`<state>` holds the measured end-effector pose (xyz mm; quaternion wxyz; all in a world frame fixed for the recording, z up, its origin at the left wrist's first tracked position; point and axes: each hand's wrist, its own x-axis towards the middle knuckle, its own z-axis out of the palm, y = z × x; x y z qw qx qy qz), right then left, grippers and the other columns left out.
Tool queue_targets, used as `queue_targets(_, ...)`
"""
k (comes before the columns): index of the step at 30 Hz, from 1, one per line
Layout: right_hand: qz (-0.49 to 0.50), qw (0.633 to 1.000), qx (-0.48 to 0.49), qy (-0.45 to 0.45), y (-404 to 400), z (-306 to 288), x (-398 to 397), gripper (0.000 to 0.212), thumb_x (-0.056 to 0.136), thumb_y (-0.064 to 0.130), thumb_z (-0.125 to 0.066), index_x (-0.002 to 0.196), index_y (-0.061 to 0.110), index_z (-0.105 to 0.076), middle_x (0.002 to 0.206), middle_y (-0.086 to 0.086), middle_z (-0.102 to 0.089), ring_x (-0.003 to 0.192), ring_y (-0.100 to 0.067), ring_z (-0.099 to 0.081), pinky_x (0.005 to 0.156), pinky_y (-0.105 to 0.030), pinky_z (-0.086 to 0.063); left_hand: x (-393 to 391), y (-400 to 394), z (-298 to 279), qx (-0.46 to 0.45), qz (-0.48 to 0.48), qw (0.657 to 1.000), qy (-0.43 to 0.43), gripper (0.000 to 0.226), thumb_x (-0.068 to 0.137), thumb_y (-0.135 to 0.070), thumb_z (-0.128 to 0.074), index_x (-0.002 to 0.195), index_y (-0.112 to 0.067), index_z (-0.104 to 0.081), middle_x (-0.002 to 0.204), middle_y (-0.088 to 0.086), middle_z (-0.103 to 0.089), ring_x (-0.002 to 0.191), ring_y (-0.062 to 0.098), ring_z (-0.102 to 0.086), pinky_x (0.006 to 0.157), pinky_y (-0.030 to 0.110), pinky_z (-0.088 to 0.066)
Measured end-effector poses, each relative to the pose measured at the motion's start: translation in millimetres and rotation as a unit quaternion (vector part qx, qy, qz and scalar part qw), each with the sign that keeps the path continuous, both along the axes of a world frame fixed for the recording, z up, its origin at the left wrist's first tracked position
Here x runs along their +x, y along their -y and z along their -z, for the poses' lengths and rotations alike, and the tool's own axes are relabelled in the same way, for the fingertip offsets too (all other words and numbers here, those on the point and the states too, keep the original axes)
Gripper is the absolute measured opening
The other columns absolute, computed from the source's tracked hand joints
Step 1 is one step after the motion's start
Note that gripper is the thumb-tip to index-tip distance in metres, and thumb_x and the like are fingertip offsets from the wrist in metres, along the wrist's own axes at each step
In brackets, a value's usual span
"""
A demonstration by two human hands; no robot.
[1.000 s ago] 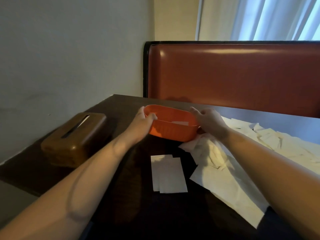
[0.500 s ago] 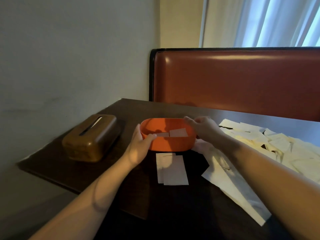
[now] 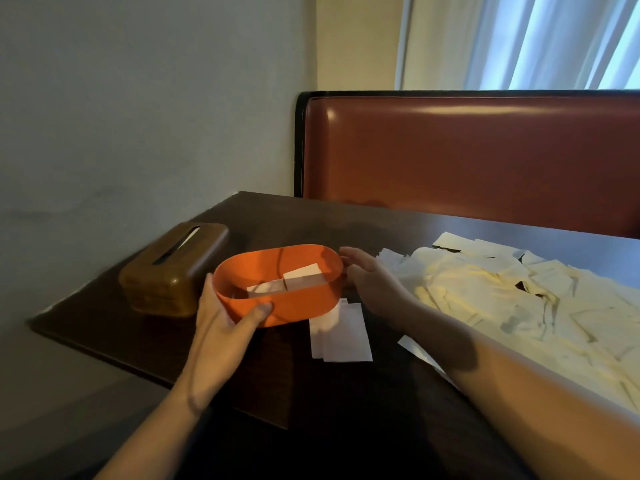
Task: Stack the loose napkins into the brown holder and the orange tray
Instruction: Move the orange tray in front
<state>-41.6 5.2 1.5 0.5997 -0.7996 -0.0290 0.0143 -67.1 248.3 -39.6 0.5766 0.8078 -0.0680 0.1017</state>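
Orange tray — left hand fingers grip its near-left wall.

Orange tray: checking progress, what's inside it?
Inside the oval orange plastic tray lie two white folded napkins; its near wall hides the floor beneath them.

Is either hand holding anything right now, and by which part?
The left hand grips the orange tray at its near-left end, thumb across the outer wall. The right hand is at the tray's right end; whether it grips cannot be told.
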Motion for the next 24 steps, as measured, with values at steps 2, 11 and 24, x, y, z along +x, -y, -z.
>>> queue_targets(2, 0.0, 0.999, -0.047, 0.026, -5.5, 5.8, -4.7, 0.039, 0.101, 0.006, -0.043, 0.139, 0.016, -0.047, 0.122, -0.005, -0.059, 0.112, -0.024, -0.06, 0.1, -0.046, -0.051, -7.6, -2.7, 0.0, -0.001, -0.018, 1.0, -0.003, 0.12, 0.051, -0.08, -0.069, 0.15, -0.035, -0.019, 0.148, -0.013, -0.035, 0.136, 0.013, -0.037, 0.112, 0.045, -0.036)
queue_targets(11, 0.004, 0.984, -0.15, 0.098, 14.1, 25.7, -26.0, 0.053, 0.093, 0.001, -0.056, 0.139, 0.023, -0.043, 0.114, 0.017, -0.057, 0.114, -0.011, -0.059, 0.095, -0.033, -0.054, -34.8, 11.8, 7.2, 0.02, -0.027, 0.999, 0.02, 0.116, 0.051, -0.085, -0.068, 0.146, -0.039, -0.02, 0.145, -0.016, -0.034, 0.138, 0.014, -0.035, 0.112, 0.044, -0.035)
queue_targets(24, -0.049, 0.914, -0.397, 0.066, 39.8, 20.2, -46.4, 0.034, 0.084, 0.033, -0.063, 0.116, 0.032, -0.051, 0.111, 0.008, -0.059, 0.104, -0.015, -0.057, 0.092, -0.036, -0.048, -45.4, 26.7, 6.0, 0.074, -0.052, 0.996, -0.021, 0.14, 0.05, -0.084, -0.069, 0.157, -0.026, 0.0, 0.16, -0.001, -0.019, 0.147, 0.02, -0.018, 0.114, 0.039, -0.023)
